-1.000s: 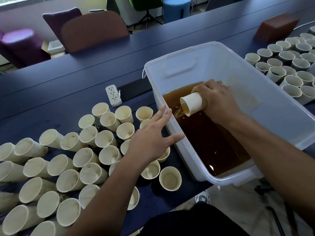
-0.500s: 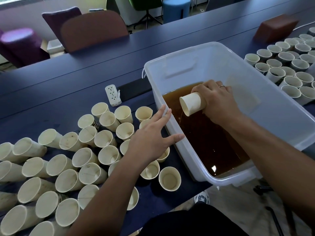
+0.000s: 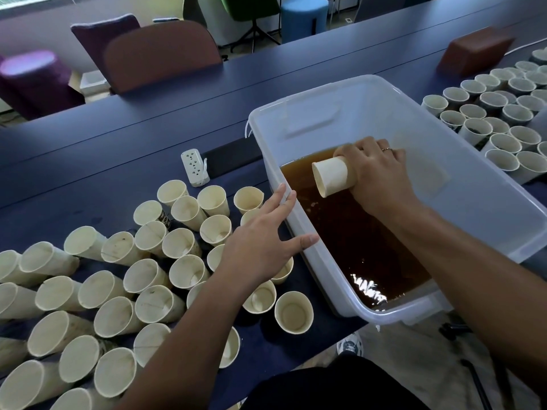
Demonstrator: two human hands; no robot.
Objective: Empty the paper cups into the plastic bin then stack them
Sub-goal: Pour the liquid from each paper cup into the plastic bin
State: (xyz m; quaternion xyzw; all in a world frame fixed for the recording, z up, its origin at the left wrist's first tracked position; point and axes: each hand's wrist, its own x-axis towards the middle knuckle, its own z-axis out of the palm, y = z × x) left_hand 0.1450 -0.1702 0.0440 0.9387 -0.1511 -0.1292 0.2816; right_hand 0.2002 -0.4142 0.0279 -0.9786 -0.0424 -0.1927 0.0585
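A clear plastic bin [image 3: 461, 161] sits on the dark blue table, holding brown liquid [image 3: 352, 241]. My right hand [image 3: 377, 173] is inside the bin, gripping a cream paper cup [image 3: 331, 177] tipped on its side, mouth pointing left and down over the liquid. My left hand [image 3: 263, 244] hovers flat with fingers spread by the bin's left rim, above several emptied cups [image 3: 154, 279] that stand or lean on the table to the left. It holds nothing.
Several cups with dark contents [image 3: 500, 119] stand right of the bin. A white power strip [image 3: 194, 166] lies behind the emptied cups. A brown block [image 3: 473, 54] rests at the far right. Chairs [image 3: 159, 54] line the table's far side.
The stream of liquid from the tipped cup has stopped. My right hand has lifted the cup slightly. My left hand has barely moved.
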